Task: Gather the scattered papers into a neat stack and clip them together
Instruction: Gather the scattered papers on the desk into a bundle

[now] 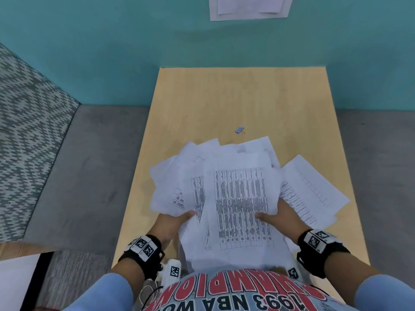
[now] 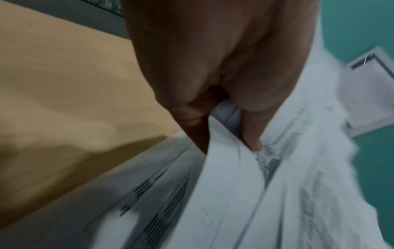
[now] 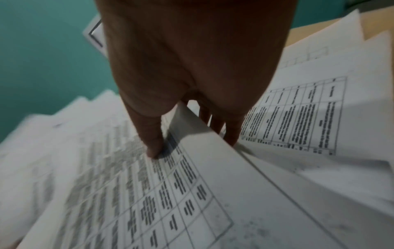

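Observation:
A loose bunch of white printed papers [image 1: 238, 198] with tables is lifted over the near half of the wooden table [image 1: 224, 97]. My left hand [image 1: 179, 217] pinches its left edge, thumb on top, fingers beneath; the left wrist view shows the thumb [image 2: 252, 138] pressed on the papers [image 2: 277, 193]. My right hand [image 1: 272, 215] pinches the right side, thumb [image 3: 152, 143] on the top sheet [image 3: 149, 193], fingers under it. One more sheet [image 1: 314, 194] lies flat on the table to the right. A small binder clip [image 1: 239, 130] lies beyond the papers.
The table stands against a teal wall [image 1: 157, 41], on which a white notice [image 1: 249, 7] hangs. Grey floor [image 1: 89, 164] lies on both sides, with a patterned carpet [image 1: 27, 131] at the left. The table's far half holds only the clip.

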Motion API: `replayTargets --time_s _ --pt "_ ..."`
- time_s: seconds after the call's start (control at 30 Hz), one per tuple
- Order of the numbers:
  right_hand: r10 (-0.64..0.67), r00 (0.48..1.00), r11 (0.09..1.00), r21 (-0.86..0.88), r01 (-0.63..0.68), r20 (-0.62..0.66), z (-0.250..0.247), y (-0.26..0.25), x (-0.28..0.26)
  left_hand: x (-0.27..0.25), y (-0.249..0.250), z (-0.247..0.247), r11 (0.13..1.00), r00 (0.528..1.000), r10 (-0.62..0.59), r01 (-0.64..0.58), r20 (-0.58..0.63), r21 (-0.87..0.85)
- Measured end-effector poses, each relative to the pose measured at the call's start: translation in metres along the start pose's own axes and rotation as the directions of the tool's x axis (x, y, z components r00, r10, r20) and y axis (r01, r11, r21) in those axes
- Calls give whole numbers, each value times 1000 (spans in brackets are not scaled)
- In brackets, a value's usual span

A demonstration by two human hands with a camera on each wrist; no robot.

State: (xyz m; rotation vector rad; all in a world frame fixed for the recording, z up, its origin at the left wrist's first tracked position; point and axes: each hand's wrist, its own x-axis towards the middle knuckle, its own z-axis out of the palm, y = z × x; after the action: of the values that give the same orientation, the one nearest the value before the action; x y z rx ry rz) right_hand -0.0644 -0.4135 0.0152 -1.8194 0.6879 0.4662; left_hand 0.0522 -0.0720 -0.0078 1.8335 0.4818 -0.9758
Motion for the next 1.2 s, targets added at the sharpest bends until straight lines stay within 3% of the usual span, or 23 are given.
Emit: replayTargets --time_s 0.1,0.17,0.3,0.4,0.53,0.7,0.8,0.9,1.03,1.13,1.2 --pt "-17 992 965 260 -17 126 -16 -15 -12 -18 26 -13 1000 999 2 0 55 -27" --pt "-64 982 948 318 5 178 -24 -29 -18 -30 41 -17 999 995 24 -19 101 -47" --pt "-108 983 918 393 42 147 -29 -38 -26 -52 65 -10 984 974 117 -88 192 -153" --pt "-139 983 902 426 75 123 -28 -45 -32 -61 70 4 982 952 171 -143 254 -124" --pt "-171 981 914 386 123 95 -27 -46 -36 -60 68 24 957 950 291 -291 112 -20" --pt "-205 972 908 347 233 -115 -49 -74 -62 -77 84 21 983 983 182 -182 -15 -13" --pt "-260 950 895 324 305 -175 -65 -80 -77 -92 97 14 971 969 236 -233 77 -47" --pt "-242 957 898 335 284 -161 -63 -67 -75 -92 97 18 978 962 208 -199 179 -69" --pt "-205 969 900 364 241 -136 -46 -55 -71 -78 83 29 982 980 182 -178 77 -58" --pt "-234 960 892 359 274 -151 -47 -53 -72 -85 88 29 963 965 262 -260 28 -67" --pt "-252 949 885 352 304 -188 -53 -58 -79 -96 94 27 930 931 359 -351 63 -107"
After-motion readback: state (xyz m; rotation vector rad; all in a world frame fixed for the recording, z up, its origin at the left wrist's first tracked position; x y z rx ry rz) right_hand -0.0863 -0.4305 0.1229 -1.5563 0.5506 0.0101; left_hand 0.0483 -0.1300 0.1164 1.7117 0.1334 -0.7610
